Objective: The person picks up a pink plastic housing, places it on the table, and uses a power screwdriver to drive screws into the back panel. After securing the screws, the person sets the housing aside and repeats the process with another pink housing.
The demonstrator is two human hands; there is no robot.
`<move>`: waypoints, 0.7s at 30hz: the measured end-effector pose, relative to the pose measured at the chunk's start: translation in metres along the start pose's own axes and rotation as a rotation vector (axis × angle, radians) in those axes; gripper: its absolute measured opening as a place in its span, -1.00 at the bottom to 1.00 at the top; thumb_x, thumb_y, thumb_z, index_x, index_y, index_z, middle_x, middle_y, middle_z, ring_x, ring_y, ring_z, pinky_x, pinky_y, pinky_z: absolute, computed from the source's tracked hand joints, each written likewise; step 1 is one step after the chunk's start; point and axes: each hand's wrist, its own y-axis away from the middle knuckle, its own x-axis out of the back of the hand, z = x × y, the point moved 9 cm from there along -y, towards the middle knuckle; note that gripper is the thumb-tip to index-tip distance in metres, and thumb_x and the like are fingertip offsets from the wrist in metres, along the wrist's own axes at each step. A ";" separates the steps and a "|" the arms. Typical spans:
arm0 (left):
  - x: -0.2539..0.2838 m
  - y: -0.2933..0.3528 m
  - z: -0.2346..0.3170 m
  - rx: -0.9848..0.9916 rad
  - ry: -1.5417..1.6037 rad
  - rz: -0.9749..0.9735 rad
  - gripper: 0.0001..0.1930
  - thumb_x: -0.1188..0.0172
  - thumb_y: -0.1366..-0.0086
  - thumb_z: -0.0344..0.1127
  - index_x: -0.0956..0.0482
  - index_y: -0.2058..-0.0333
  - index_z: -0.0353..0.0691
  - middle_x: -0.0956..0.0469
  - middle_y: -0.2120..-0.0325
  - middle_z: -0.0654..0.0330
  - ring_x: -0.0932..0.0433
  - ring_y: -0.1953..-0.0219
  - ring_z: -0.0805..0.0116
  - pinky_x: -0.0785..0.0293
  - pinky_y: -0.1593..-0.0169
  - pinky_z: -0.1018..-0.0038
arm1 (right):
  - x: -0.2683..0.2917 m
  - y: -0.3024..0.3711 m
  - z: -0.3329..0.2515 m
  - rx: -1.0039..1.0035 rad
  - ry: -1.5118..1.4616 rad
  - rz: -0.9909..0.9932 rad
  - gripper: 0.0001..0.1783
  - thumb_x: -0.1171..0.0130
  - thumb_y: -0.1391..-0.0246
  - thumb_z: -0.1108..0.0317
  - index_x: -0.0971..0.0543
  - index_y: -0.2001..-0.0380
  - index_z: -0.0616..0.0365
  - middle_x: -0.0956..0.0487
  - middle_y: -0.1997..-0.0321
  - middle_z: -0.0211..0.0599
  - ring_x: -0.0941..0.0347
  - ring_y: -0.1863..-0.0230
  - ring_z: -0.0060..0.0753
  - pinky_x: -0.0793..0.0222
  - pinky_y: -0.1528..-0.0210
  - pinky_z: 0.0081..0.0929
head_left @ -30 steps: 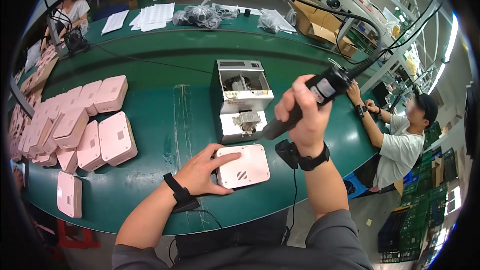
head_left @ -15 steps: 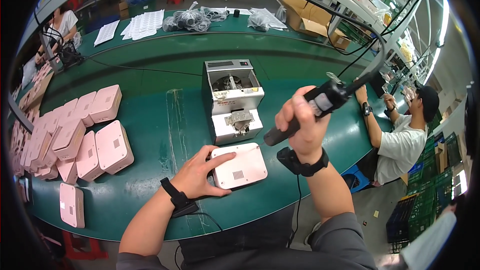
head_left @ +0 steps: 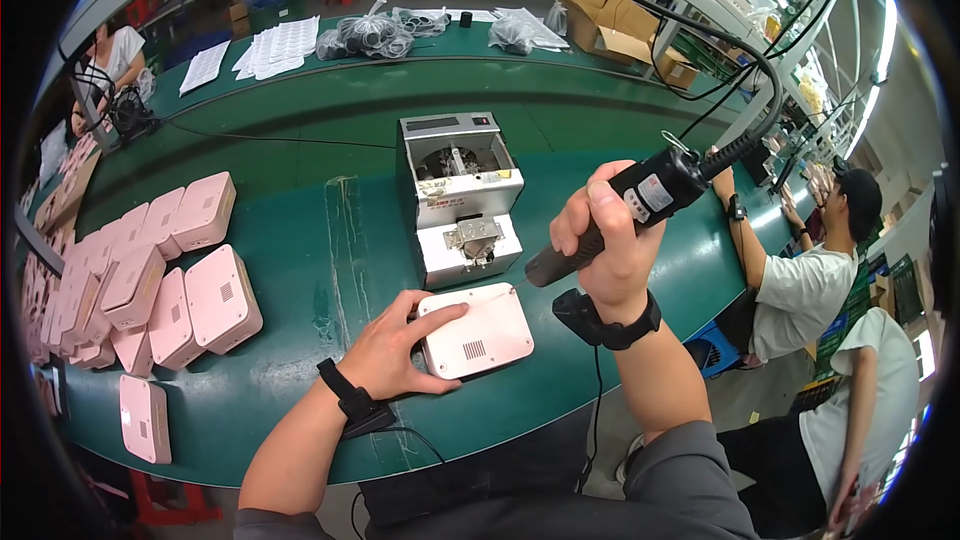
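Pink box: it (head_left: 495, 330) lay flat on the green surface (head_left: 280, 380) in front of you, its slotted vent facing up.
Left hand: yours (head_left: 390, 352) gripped the box's left end, thumb at the near edge, index finger stretched over the top.
Right hand: yours (head_left: 612, 240) was wrapped around a black electric screwdriver (head_left: 655, 190), tilted with its bit pointing at the box's far right corner; you could not tell whether the tip touched.
Machine: 1 silver-and-black unit (head_left: 465, 190) stood just beyond your box.
Pile: more pink boxes (head_left: 165, 315) were heaped to your left, with 1 lone box (head_left: 146, 420) nearer you.
Far side: white sheets (head_left: 277, 48), bagged parts (head_left: 365, 35) and an open carton (head_left: 610, 25) lay there.
Co-workers: 2 people in pale tops (head_left: 808, 290) (head_left: 870, 405) were to your right.
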 end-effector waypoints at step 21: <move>0.002 0.001 0.004 0.004 0.000 0.010 -0.13 -0.56 0.18 -0.06 -0.44 -0.22 0.19 -0.32 -0.04 0.02 -0.48 -0.01 -0.03 -0.50 -0.08 0.20 | 0.006 0.000 0.025 -0.061 -0.023 0.009 -0.85 -0.12 -0.14 0.37 -0.37 0.38 0.15 -0.39 0.65 -0.30 -0.30 0.73 -0.45 -0.31 0.63 -0.41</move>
